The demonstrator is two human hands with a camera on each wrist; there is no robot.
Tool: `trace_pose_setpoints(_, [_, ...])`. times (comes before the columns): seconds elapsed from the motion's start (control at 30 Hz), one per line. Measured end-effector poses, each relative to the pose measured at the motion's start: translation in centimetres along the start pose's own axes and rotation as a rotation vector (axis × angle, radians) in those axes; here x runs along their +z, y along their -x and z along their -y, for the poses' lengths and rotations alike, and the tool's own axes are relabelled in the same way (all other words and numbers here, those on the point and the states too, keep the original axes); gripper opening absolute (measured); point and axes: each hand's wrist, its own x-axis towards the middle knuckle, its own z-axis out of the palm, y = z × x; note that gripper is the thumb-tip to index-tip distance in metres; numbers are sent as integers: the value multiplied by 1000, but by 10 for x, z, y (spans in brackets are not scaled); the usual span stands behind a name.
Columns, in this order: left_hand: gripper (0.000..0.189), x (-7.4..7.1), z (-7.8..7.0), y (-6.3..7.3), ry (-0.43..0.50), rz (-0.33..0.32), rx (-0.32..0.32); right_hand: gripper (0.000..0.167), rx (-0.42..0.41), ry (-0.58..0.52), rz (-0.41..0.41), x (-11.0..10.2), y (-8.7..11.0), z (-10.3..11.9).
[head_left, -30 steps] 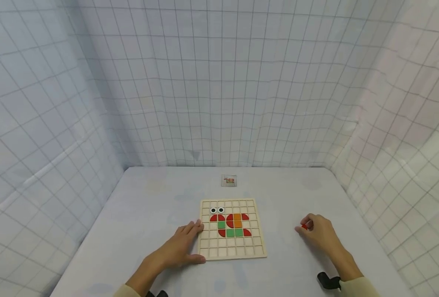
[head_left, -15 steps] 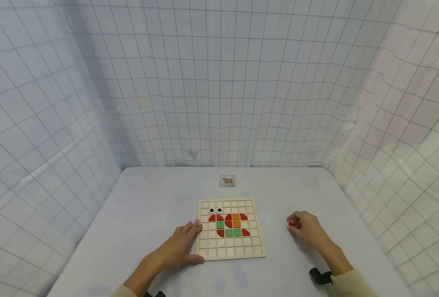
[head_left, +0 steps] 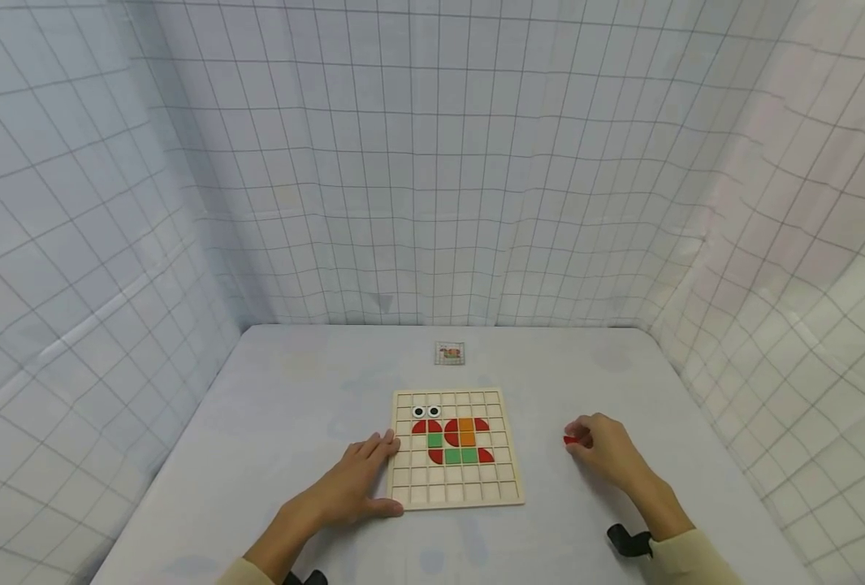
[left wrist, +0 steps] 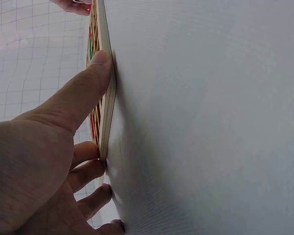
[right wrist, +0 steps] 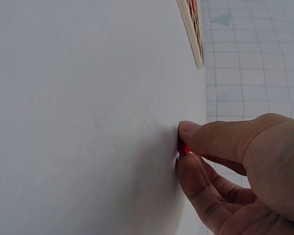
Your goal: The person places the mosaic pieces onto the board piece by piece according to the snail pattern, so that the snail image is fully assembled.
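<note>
1. The small red piece (head_left: 570, 440) sits pinched at the fingertips of the right hand (head_left: 603, 452), just above or on the table (head_left: 293, 422); in the right wrist view it shows only as a sliver of red (right wrist: 183, 148) between thumb and forefinger
2. It looks light, stiff and smooth-faced, likely painted wood like the others; a pinch by its thin edges, as here, seems the sound hold, since the flat faces could slip
3. The right hand's remaining fingers are curled in behind the pinch, and the wooden grid board (head_left: 456, 497) lies well to its left
4. The left hand (head_left: 348, 490) rests flat with relaxed fingers, holding nothing; its fingertips touch the board's left edge and its thumb (left wrist: 85, 88) presses against the near rim
5. Beyond the left hand's fingers the board carries two eye pieces (head_left: 426, 411), red curved pieces, green squares and an orange block
6. Farther off, past the board, a small pattern card (head_left: 450, 353) lies on the table
</note>
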Motion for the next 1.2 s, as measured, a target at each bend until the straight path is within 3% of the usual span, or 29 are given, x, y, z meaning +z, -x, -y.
trace_pose_setpoints(0.3, [109,0,-2,2,13,-4,0,20,-63,-20,17,2,1,0])
trace_pose_setpoints(0.47, [109,-1,-2,3,23,-4,15,23,-17,-17,-8,7,1,1])
trace_pose_setpoints(0.63, [108,-1,-1,3,22,-7,26,12,12,-53,-9,8,0,4])
trace_pose_setpoints(1.2, [107,-1,1,3,16,-10,43,13,-111,18,-3,15,-7,11])
